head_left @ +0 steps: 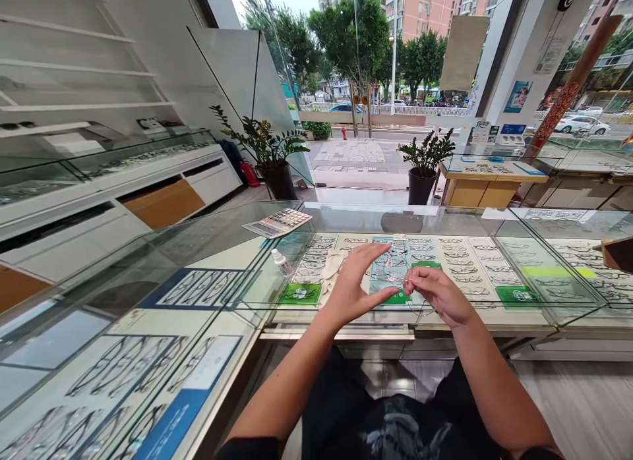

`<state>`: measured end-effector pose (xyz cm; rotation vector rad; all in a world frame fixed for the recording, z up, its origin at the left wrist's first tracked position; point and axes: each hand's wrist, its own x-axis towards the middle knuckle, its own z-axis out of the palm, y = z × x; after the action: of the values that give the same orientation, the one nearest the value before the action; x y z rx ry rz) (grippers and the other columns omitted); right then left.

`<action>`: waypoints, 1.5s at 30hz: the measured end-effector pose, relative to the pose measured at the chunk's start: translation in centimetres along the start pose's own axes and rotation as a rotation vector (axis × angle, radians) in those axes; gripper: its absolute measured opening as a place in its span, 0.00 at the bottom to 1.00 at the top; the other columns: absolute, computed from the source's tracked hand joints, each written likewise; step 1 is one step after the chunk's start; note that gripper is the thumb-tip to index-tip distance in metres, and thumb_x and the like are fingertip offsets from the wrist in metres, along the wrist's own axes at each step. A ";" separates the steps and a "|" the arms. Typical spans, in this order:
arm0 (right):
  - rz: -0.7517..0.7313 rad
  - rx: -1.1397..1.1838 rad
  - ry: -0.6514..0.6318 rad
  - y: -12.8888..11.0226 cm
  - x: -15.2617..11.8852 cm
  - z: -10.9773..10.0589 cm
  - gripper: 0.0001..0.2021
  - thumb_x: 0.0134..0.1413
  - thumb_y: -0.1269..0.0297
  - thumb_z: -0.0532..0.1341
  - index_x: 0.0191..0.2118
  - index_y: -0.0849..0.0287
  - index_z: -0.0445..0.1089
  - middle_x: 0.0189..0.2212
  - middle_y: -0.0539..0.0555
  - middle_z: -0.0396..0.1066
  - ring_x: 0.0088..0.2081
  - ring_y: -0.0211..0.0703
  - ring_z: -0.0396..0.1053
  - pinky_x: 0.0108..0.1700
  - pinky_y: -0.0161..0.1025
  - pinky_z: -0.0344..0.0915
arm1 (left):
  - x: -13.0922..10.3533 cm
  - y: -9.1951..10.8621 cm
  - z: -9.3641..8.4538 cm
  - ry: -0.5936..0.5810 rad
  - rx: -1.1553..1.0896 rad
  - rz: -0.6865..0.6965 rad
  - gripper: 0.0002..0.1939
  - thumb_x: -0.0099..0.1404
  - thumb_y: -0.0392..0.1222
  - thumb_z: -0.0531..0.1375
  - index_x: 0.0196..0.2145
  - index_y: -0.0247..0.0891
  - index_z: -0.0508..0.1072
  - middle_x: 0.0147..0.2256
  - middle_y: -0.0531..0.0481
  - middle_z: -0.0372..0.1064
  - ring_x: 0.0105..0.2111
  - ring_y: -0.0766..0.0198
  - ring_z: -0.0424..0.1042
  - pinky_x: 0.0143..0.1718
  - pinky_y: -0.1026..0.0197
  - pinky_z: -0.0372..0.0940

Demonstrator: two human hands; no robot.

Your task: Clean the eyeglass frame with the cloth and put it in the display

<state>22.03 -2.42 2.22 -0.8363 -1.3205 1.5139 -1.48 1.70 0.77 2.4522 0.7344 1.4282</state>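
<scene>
My right hand (442, 294) pinches a thin-framed pair of eyeglasses (406, 265) between thumb and fingertips, above the glass display counter (366, 307). The frame is so fine that its lenses and temples barely stand out against the rows of glasses below. Just to its left, my left hand (352, 282) is open, thumb and fingers spread wide in a C shape with nothing between them. Behind the left hand a crumpled cream cloth (332, 265) lies on the glass. A small white-capped bottle (281, 262) stands further left.
A printed chart (278, 223) rests on the countertop at the back left. Inside the counter are rows of eyeglasses (459, 259) and green cards (300, 294). Another glass case (148, 354) runs along my left. Potted plants (279, 180) stand beyond, by the shop front.
</scene>
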 end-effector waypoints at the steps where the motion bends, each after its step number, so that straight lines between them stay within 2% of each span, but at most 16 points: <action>1: 0.006 0.000 -0.011 -0.1 0.0 0.0 0.24 0.54 0.40 0.76 0.28 0.57 0.73 0.31 0.53 0.72 0.36 0.43 0.69 0.48 0.44 0.69 | 0.1 0.1 0.0 0.004 -0.007 0.005 0.33 0.73 0.56 0.71 0.69 0.43 0.71 0.63 0.36 0.76 0.63 0.46 0.75 0.66 0.44 0.68; 4: 0.018 -0.017 -0.030 -0.4 0.1 -0.1 0.24 0.54 0.42 0.75 0.27 0.58 0.73 0.30 0.53 0.72 0.35 0.43 0.70 0.48 0.44 0.69 | 0.1 0.2 0.0 0.017 -0.003 -0.016 0.30 0.72 0.58 0.72 0.64 0.42 0.75 0.57 0.38 0.80 0.57 0.47 0.79 0.61 0.46 0.71; 9: 0.034 -0.042 -0.068 -1.4 0.2 -0.2 0.21 0.54 0.45 0.75 0.28 0.57 0.74 0.29 0.53 0.73 0.35 0.44 0.71 0.47 0.45 0.69 | 0.3 0.3 -0.5 0.018 0.076 -0.023 0.32 0.66 0.64 0.74 0.60 0.43 0.79 0.52 0.39 0.82 0.53 0.46 0.81 0.57 0.45 0.74; 13: -0.060 -0.145 -0.051 -2.5 -0.1 -0.4 0.25 0.62 0.37 0.70 0.33 0.58 0.78 0.34 0.57 0.76 0.39 0.47 0.73 0.51 0.48 0.70 | 0.7 0.9 -1.2 0.116 0.154 0.036 0.29 0.67 0.63 0.75 0.57 0.43 0.81 0.49 0.40 0.83 0.50 0.48 0.82 0.54 0.49 0.74; 15: -0.177 -0.201 0.027 -3.0 -0.4 -0.4 0.27 0.64 0.33 0.67 0.40 0.56 0.80 0.38 0.58 0.78 0.43 0.50 0.75 0.53 0.50 0.71 | 1.2 1.4 -1.4 0.210 0.180 0.056 0.27 0.69 0.61 0.74 0.56 0.41 0.80 0.49 0.40 0.83 0.49 0.50 0.82 0.53 0.50 0.74; 17: -0.339 -0.271 0.156 -3.4 -0.8 -0.4 0.27 0.65 0.33 0.67 0.46 0.54 0.80 0.43 0.59 0.79 0.48 0.52 0.77 0.56 0.51 0.72 | 1.7 1.9 -1.7 0.315 0.204 0.032 0.26 0.70 0.61 0.73 0.55 0.40 0.79 0.48 0.41 0.83 0.48 0.51 0.81 0.52 0.51 0.75; 21: -0.670 -0.499 0.431 -3.4 -1.1 0.1 0.23 0.66 0.42 0.70 0.56 0.53 0.77 0.48 0.59 0.79 0.52 0.53 0.77 0.59 0.53 0.73 | 2.8 2.9 -1.9 0.477 0.234 -0.072 0.26 0.72 0.63 0.71 0.54 0.39 0.78 0.45 0.43 0.82 0.44 0.55 0.80 0.48 0.53 0.75; 25: -0.801 -0.633 0.574 -3.0 -0.9 0.9 0.19 0.67 0.50 0.71 0.56 0.53 0.77 0.46 0.58 0.79 0.49 0.51 0.78 0.54 0.52 0.76 | 3.3 3.6 -1.7 0.546 0.244 -0.100 0.26 0.71 0.63 0.71 0.53 0.39 0.79 0.43 0.45 0.81 0.42 0.58 0.79 0.45 0.54 0.75; 31: -0.877 -0.713 0.596 -2.8 -0.7 1.5 0.15 0.69 0.56 0.70 0.57 0.53 0.79 0.43 0.55 0.79 0.46 0.49 0.77 0.53 0.51 0.75 | 3.3 3.9 -1.3 0.561 0.223 -0.129 0.25 0.72 0.62 0.70 0.53 0.39 0.79 0.43 0.45 0.80 0.40 0.59 0.78 0.45 0.55 0.74; 39: -0.869 -0.701 0.616 -2.8 -0.9 1.8 0.16 0.67 0.56 0.71 0.58 0.51 0.80 0.42 0.54 0.79 0.46 0.48 0.76 0.54 0.51 0.73 | 3.1 3.9 -0.9 0.564 0.183 -0.153 0.24 0.72 0.61 0.71 0.52 0.39 0.79 0.42 0.46 0.80 0.39 0.60 0.77 0.44 0.56 0.73; 45: -0.779 -0.643 0.590 -2.2 -0.3 0.7 0.18 0.69 0.54 0.71 0.60 0.50 0.80 0.48 0.56 0.81 0.51 0.50 0.78 0.57 0.52 0.75 | 3.3 4.2 -0.8 0.613 0.260 -0.054 0.24 0.70 0.58 0.74 0.51 0.39 0.78 0.38 0.49 0.77 0.37 0.62 0.73 0.41 0.57 0.70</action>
<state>21.90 -2.97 4.47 -0.9021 -1.4280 0.1920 0.54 -0.19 5.41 2.1273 1.1530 2.2137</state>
